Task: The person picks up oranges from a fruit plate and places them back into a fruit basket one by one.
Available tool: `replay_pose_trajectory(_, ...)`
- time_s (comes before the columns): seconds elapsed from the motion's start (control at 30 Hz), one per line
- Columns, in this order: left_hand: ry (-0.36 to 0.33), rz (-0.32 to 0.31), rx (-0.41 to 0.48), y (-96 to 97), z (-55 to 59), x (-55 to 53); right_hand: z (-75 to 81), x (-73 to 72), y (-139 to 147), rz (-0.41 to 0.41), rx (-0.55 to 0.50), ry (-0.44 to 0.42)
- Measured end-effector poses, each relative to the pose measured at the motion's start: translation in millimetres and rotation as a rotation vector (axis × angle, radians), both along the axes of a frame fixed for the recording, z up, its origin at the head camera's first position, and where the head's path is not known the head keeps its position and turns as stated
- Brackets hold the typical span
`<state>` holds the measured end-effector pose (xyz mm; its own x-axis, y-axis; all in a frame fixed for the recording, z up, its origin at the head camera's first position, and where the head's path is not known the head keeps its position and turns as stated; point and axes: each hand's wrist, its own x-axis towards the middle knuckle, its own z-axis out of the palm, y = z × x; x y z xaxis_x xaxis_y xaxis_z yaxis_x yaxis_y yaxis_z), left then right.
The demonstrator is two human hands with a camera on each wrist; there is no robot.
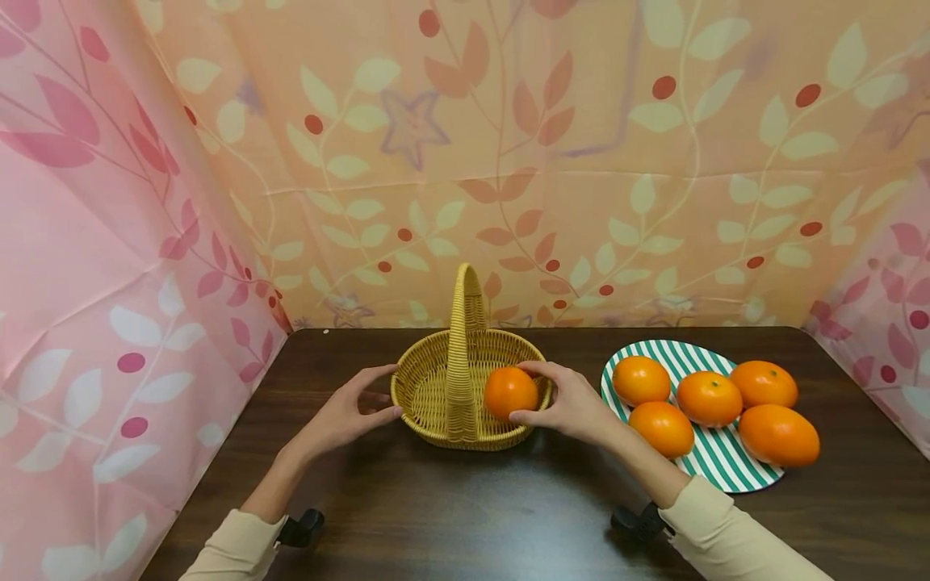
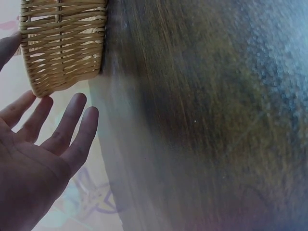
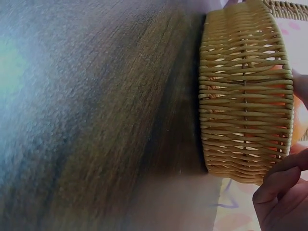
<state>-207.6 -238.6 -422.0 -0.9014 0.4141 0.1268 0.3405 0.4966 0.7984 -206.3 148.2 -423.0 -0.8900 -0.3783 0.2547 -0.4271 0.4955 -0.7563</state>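
A yellow wicker basket [image 1: 429, 428] with a tall handle stands on the table, and one orange [image 1: 512, 394] sits inside its right half. From the right side, my right hand [image 1: 574, 403] reaches over the rim and holds that orange between thumb and forefinger. In the right wrist view the basket wall [image 3: 245, 106] covers most of the fruit, while the other fingers [image 3: 279, 185] bend outside the rim. At the opposite end, my left hand [image 1: 356, 407] has its thumb and fingertips at the basket's rim. Its fingers [image 2: 72, 120] are spread and loosely extended below the wicker.
To the right lies a green-and-white striped oval plate [image 1: 734, 468] bearing several more oranges [image 1: 710, 399]. My right forearm passes close by its near left side. Floral cloth [image 1: 508, 161] hangs behind the dark wooden table [image 1: 465, 516] and along both sides.
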Motion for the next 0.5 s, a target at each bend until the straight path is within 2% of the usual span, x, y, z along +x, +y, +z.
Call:
replay_pose_trajectory(0.13,0.007,-0.004,0.002,0.1,-0.5,-0.2,2.9,2.6,4.5,-0.023,-0.04,0.0)
replay_pose_trajectory(0.33,0.002,-0.003,-0.006,-0.4,-1.3,-1.1,10.5,9.6,20.3,-0.071,-0.162,0.04)
replay_pose_trajectory(0.5,-0.002,-0.007,-0.002,-0.6,-1.7,-1.1,16.1,17.9,40.1,-0.092,-0.198,0.038)
